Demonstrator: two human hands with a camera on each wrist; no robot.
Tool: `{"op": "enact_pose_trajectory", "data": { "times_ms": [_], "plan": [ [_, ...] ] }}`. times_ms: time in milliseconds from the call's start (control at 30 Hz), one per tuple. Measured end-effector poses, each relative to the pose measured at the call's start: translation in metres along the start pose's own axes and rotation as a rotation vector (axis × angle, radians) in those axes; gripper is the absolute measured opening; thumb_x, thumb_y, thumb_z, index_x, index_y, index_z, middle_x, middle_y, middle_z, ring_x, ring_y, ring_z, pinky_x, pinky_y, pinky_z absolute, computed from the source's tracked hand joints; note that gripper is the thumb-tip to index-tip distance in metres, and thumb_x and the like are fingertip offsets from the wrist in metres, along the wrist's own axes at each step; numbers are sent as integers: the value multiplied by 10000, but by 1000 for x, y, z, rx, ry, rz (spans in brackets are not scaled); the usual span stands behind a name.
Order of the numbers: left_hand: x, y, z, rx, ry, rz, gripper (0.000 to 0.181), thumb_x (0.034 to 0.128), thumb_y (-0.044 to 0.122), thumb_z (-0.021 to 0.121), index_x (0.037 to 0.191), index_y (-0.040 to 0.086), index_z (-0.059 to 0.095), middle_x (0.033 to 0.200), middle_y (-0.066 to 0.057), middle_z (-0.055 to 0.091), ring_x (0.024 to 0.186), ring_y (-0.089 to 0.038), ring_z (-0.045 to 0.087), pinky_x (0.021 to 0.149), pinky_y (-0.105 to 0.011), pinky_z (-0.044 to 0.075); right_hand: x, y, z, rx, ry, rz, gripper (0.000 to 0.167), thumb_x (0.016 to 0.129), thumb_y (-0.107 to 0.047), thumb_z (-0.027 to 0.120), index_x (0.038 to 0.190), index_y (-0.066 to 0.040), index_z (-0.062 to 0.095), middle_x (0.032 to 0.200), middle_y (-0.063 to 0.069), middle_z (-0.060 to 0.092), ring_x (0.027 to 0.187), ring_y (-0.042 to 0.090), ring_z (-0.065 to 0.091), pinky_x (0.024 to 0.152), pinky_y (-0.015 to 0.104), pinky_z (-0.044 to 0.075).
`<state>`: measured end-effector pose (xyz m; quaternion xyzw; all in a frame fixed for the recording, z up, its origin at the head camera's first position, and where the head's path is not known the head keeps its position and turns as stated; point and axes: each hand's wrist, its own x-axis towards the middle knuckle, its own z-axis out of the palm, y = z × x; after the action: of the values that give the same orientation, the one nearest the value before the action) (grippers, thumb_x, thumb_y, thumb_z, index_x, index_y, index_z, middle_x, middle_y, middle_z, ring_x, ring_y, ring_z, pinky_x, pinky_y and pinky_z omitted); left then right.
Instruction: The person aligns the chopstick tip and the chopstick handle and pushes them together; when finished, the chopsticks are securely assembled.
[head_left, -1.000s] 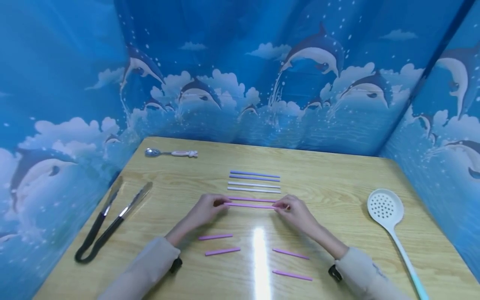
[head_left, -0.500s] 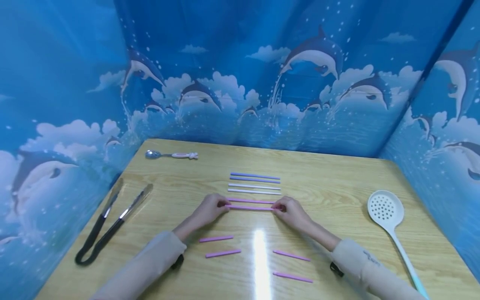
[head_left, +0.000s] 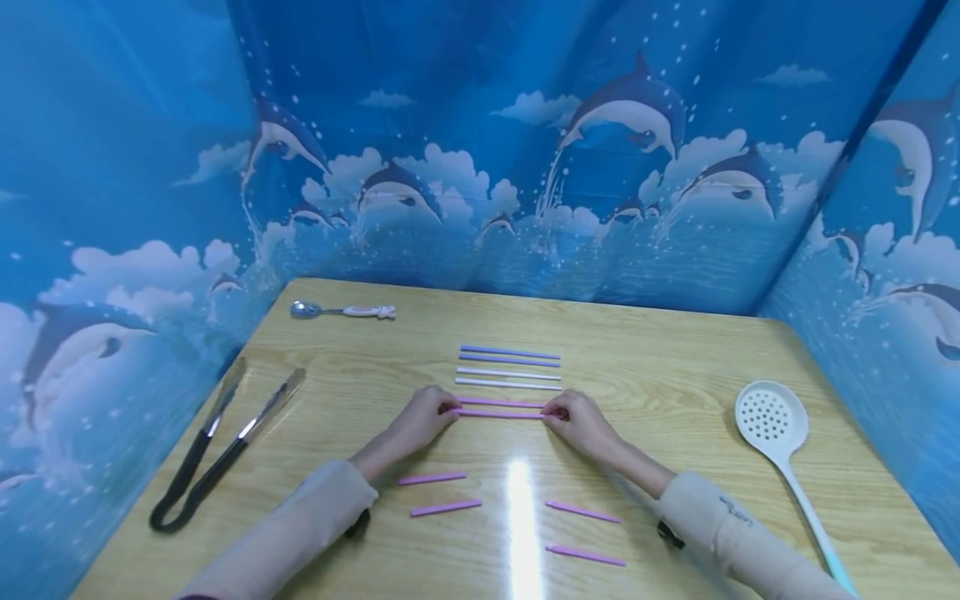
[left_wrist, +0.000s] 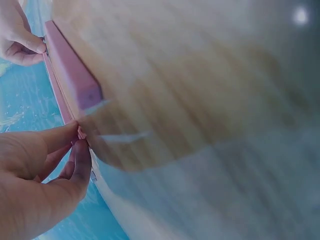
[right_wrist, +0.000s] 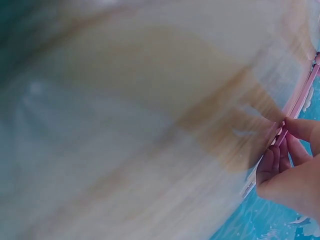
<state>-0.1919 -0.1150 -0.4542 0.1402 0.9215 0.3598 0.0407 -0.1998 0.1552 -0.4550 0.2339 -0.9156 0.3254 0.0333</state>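
Observation:
My left hand (head_left: 420, 417) pinches the left end of a pink stick (head_left: 498, 414) between thumb and fingers, and my right hand (head_left: 585, 422) pinches its right end. The stick lies level across the table, just in front of a parallel pink stick (head_left: 501, 402). Behind these are two white sticks (head_left: 508, 384) and two blue-purple sticks (head_left: 510, 361), laid in line. In the left wrist view, the left hand (left_wrist: 45, 170) has its fingertips together at the stick. In the right wrist view, the right hand (right_wrist: 295, 160) does likewise.
Two short pink sticks (head_left: 446, 507) lie at the front left, two more short pink sticks (head_left: 585, 556) at the front right. Black-handled tongs (head_left: 217, 450) rest at the left, a spoon (head_left: 345, 311) at the back left, and a slotted skimmer (head_left: 772, 421) at the right.
The right hand has shifted slightly left and both forearms have changed angle a little. The pinched pink stick stays between the hands, almost in the same place. The other sticks have not moved.

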Motion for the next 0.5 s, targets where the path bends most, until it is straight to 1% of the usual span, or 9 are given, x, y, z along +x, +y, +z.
{"op": "enact_pose_trajectory", "data": {
  "times_ms": [200,400,500],
  "plan": [
    [0,-2,1,11,10,20,105,828,6,678,925,-20,709,818,-83,640,759,-173,573,700,-289,517,0,0,0,-10,-4,10,45,801,-24,715,842,-5,720,798,53,646,750,176,556,692,289,471],
    [0,-1,2,2,15,0,97,821,-2,685,914,-15,711,819,-81,642,759,-173,582,715,-299,527,0,0,1,-6,-2,14,57,792,-23,717,844,1,720,791,53,645,747,169,548,700,293,464],
    [1,-1,1,-7,23,1,91,816,-11,685,904,-17,710,824,-89,649,758,-176,589,715,-301,531,0,0,1,-4,-3,10,65,793,-28,714,849,5,717,795,57,646,752,173,549,708,302,468]
  ]
}}
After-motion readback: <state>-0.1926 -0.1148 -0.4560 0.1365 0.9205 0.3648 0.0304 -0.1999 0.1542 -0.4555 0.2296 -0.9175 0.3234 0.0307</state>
